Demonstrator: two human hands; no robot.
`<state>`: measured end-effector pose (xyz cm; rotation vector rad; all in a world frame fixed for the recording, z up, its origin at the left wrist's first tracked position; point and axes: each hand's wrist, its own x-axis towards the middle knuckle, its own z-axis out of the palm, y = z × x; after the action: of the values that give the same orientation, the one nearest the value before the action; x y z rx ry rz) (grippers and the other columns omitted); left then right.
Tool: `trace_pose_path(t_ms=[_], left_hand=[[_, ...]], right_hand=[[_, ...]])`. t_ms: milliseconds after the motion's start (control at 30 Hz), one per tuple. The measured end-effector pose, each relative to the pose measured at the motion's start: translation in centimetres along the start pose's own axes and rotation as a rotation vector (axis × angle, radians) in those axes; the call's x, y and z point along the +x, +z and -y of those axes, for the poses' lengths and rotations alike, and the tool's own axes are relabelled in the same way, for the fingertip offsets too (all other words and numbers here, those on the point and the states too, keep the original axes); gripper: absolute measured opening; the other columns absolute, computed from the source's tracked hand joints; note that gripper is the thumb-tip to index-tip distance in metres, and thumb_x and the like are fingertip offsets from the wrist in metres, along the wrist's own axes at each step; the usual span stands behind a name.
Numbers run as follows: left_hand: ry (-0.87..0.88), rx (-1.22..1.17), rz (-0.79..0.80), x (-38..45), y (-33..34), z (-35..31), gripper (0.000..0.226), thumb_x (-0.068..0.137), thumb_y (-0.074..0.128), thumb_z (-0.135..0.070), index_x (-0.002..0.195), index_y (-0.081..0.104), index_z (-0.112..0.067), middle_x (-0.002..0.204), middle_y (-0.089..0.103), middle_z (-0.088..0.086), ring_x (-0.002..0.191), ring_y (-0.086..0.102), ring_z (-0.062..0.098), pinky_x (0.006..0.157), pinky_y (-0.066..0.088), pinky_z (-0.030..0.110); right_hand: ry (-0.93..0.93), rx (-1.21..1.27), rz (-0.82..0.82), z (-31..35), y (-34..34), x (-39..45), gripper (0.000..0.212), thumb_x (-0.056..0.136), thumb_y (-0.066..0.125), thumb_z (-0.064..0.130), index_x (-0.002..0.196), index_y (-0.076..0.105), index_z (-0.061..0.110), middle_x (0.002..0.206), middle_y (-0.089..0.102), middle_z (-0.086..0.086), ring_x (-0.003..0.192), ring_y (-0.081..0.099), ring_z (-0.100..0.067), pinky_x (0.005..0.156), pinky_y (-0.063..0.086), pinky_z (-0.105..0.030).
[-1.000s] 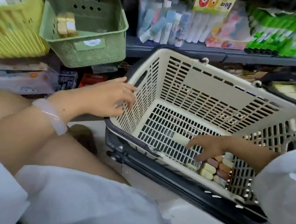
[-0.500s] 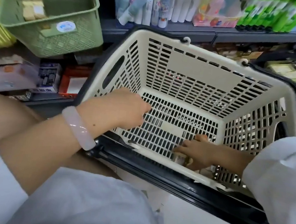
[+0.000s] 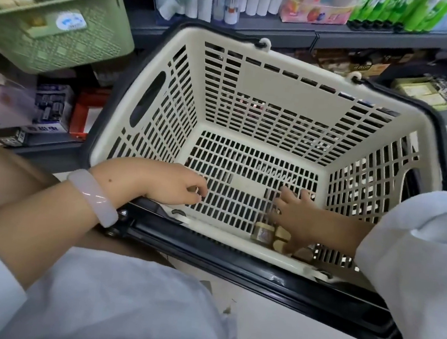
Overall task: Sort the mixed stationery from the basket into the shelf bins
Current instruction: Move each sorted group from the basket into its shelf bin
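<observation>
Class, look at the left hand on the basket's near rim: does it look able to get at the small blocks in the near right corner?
Probably yes. The left hand hangs inside the cream basket, but the right hand already covers the small blocks.

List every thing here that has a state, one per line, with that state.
cream basket: tilted toward the person, nearly emptied, a few items left at its near edge.
small blocks: lying in the basket's near right corner, partly under the right hand.
right hand: fingers spread, resting over the blocks.
left hand: inside the basket's near left, fingers loosely curled, holding nothing visible.
green bin: on the shelf, open-topped, holding a few pale blocks.
</observation>
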<state>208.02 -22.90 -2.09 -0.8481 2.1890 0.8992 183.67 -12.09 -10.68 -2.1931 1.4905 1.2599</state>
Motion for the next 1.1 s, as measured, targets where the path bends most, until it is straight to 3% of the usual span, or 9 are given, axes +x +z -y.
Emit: trace_pose_path(t_ms=[200, 300, 400, 633, 833, 967, 1033, 1100], left_hand=[[-0.026, -0.08, -0.008, -0.3, -0.2, 0.7, 0.033, 0.098, 0.039, -0.035, 0.13, 0.044, -0.031, 0.128, 0.051, -0.006, 0.113, 0.048, 0.012, 0.095, 0.037, 0.025], [-0.035, -0.126, -0.032, -0.3, -0.3, 0.9, 0.033, 0.097, 0.039, -0.034, 0.129, 0.045, -0.031, 0.127, 0.051, -0.006, 0.114, 0.048, 0.012, 0.095, 0.036, 0.025], [-0.036, -0.148, -0.046, -0.2, -0.4, 1.0, 0.032, 0.097, 0.039, -0.034, 0.128, 0.046, -0.031, 0.127, 0.051, -0.005, 0.114, 0.048, 0.013, 0.093, 0.035, 0.024], [0.0, -0.156, -0.104, 0.0, -0.3, 1.4, 0.031, 0.097, 0.039, -0.034, 0.127, 0.047, -0.03, 0.123, 0.053, -0.005, 0.111, 0.05, 0.013, 0.094, 0.038, 0.027], [0.043, -0.233, -0.239, -0.2, -0.5, 1.5, 0.026, 0.096, 0.04, -0.033, 0.119, 0.052, -0.032, 0.117, 0.054, -0.008, 0.105, 0.055, 0.014, 0.091, 0.045, 0.031], [0.084, -0.548, -0.436, -0.4, -1.1, 1.0, 0.028, 0.097, 0.038, -0.036, 0.123, 0.048, -0.034, 0.112, 0.056, -0.012, 0.1, 0.057, 0.007, 0.083, 0.047, 0.026], [0.103, -0.916, -0.487, -0.9, -1.5, 0.4, 0.027, 0.098, 0.035, -0.037, 0.121, 0.048, -0.03, 0.113, 0.059, -0.006, 0.096, 0.062, 0.009, 0.079, 0.053, 0.027], [0.156, -1.367, -0.397, -1.9, -2.3, 0.1, 0.03, 0.098, 0.035, -0.039, 0.115, 0.054, -0.023, 0.109, 0.065, 0.004, 0.093, 0.067, 0.018, 0.071, 0.058, 0.037]], right_hand=[[-0.007, -0.209, -0.213, 0.3, -0.1, -0.9, 0.045, 0.085, 0.052, 0.037, 0.126, 0.051, 0.018, 0.127, 0.044, -0.011, 0.118, 0.036, -0.029, 0.101, 0.025, -0.047], [0.044, 0.015, -0.056, 0.7, 0.0, -0.8, 0.054, 0.085, 0.052, 0.044, 0.133, 0.042, 0.021, 0.132, 0.039, -0.011, 0.121, 0.035, -0.032, 0.1, 0.029, -0.049], [0.076, 0.197, 0.117, 0.5, 0.5, -0.6, 0.068, 0.079, 0.063, 0.038, 0.138, 0.031, 0.026, 0.138, 0.033, -0.011, 0.122, 0.036, -0.034, 0.1, 0.031, -0.053], [0.069, 0.181, -0.013, 0.8, 1.0, 0.3, 0.076, 0.073, 0.062, 0.049, 0.136, 0.029, 0.02, 0.134, 0.034, -0.009, 0.118, 0.038, -0.035, 0.09, 0.041, -0.048], [0.134, 0.321, -0.065, 0.5, -0.9, 0.2, 0.074, 0.073, 0.06, 0.057, 0.132, 0.032, 0.023, 0.128, 0.039, -0.004, 0.119, 0.038, -0.03, 0.098, 0.037, -0.05], [0.042, 0.748, -0.401, -0.7, -8.0, -0.8, 0.053, 0.072, 0.06, 0.054, 0.111, 0.041, 0.025, 0.109, 0.041, 0.004, 0.105, 0.042, -0.016, 0.097, 0.038, -0.035], [-0.084, 0.912, -0.602, -0.4, -12.4, -1.5, 0.055, 0.066, 0.066, 0.047, 0.108, 0.039, 0.024, 0.108, 0.041, 0.003, 0.1, 0.04, -0.013, 0.092, 0.037, -0.028], [-0.192, 1.001, -0.764, 0.3, -16.3, -2.1, 0.062, 0.065, 0.073, 0.038, 0.114, 0.04, 0.02, 0.11, 0.039, 0.003, 0.101, 0.041, -0.011, 0.089, 0.036, -0.024]])
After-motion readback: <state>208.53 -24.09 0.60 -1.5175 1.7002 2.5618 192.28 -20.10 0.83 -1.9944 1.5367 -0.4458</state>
